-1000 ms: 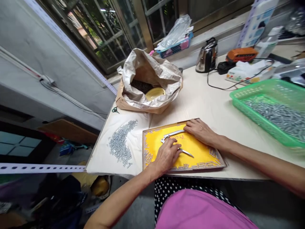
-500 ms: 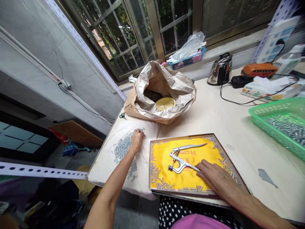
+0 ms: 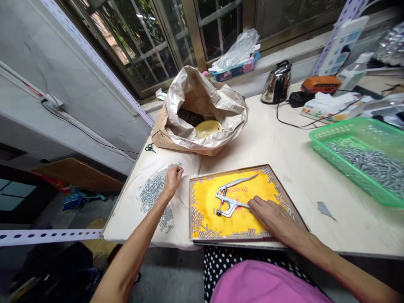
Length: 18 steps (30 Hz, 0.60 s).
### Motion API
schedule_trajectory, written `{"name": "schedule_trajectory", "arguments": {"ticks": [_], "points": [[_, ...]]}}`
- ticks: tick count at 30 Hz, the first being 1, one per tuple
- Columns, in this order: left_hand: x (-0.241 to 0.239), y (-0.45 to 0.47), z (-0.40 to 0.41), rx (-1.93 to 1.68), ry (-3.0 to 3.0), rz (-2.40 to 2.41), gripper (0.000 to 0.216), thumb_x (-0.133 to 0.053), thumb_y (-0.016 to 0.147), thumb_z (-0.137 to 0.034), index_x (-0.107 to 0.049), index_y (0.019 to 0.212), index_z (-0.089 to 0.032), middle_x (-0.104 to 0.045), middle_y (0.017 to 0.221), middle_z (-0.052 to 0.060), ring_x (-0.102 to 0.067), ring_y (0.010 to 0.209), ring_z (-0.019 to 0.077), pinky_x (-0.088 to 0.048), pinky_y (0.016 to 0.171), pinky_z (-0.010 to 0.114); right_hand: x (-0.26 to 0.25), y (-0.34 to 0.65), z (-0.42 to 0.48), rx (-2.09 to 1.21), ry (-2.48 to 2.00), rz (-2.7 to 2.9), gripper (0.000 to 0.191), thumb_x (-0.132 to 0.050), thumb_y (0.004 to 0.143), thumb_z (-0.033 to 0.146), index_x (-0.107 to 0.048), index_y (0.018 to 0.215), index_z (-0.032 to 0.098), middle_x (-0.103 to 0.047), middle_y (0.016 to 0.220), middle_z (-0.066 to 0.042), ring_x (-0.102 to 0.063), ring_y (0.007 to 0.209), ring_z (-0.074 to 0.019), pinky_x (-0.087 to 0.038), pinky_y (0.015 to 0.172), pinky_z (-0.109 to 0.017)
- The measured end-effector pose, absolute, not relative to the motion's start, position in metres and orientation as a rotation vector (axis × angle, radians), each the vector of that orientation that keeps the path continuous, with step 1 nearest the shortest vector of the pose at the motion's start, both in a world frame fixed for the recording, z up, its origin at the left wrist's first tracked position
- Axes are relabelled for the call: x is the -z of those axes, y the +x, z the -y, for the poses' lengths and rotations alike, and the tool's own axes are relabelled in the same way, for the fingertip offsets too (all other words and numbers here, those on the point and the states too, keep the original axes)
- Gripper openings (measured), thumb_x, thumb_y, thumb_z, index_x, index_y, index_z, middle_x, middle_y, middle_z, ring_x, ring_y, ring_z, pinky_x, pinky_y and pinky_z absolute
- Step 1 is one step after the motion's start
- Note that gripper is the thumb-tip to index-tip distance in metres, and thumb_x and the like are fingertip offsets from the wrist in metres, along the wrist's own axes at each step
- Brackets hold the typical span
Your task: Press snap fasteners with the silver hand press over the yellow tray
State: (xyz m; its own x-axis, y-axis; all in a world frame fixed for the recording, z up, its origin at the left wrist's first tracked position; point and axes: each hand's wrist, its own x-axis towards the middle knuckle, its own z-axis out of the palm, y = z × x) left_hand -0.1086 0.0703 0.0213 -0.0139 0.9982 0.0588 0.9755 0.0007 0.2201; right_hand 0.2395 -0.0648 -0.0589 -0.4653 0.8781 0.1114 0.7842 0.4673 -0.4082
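Note:
My left hand [image 3: 173,180] is closed with thumb and fingers pinched together at the right edge of a pile of small silvery metal pins [image 3: 153,191] on white cloth. Whatever lies between those fingertips is too small or hidden to make out. My right hand [image 3: 269,214] has its fingers over the lower handle of a pair of silver spring-loaded hand pliers [image 3: 232,206]. The pliers lie with their handles apart in a shallow tray [image 3: 190,210] lined with yellow sheet. Groups of the same kind of pins lie along the tray's edges.
An open brown paper sack [image 3: 202,145] with a yellow bowl [image 3: 208,127] inside stands behind. Green-handled scissors [image 3: 150,147] lie left of it. At the right are a green basket [image 3: 353,172] of metal pieces, a kettle [image 3: 277,82] and a black cable [image 3: 296,125].
The whole view has shifted, so the table sits farther left and higher. My left fingertips have drawn together at the pile's edge. My right hand stays on the pliers' handle.

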Motion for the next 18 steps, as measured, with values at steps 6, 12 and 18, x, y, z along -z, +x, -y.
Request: {"name": "schedule_trajectory", "arguments": {"ticks": [6,12,18], "points": [[-0.015,-0.043,0.032,-0.446,2.264,-1.525,0.016,-0.043,0.097,-0.026,-0.056,0.092,-0.019,-0.063,0.091,0.006,-0.059,0.085,0.0188,-0.048,0.08,0.032,0.038,0.244,0.054,-0.483,-1.493,2.541,0.018,-0.035,0.1,0.023,-0.053,0.101,0.02,-0.06,0.095,-0.006,-0.059,0.076,-0.0174,-0.036,0.066,-0.03],[0.01,-0.028,0.056,-0.113,2.468,-1.531,0.019,-0.038,0.098,-0.017,-0.056,0.094,-0.019,-0.06,0.094,0.007,-0.056,0.089,0.0207,-0.048,0.083,0.035,0.036,0.254,0.042,-0.376,-1.526,2.615,0.02,-0.035,0.1,0.023,-0.055,0.1,0.018,-0.061,0.097,-0.008,-0.059,0.078,-0.0181,-0.034,0.064,-0.03],[0.018,-0.039,0.05,-0.079,2.484,-1.555,0.023,-0.041,0.096,-0.014,-0.063,0.096,-0.017,-0.063,0.095,0.01,-0.058,0.093,0.0226,-0.049,0.084,0.036,0.035,0.253,0.036,-0.388,-1.428,2.592,0.018,-0.05,0.098,0.036,-0.056,0.099,0.019,-0.064,0.097,-0.007,-0.06,0.083,-0.0193,-0.033,0.066,-0.03]]}}
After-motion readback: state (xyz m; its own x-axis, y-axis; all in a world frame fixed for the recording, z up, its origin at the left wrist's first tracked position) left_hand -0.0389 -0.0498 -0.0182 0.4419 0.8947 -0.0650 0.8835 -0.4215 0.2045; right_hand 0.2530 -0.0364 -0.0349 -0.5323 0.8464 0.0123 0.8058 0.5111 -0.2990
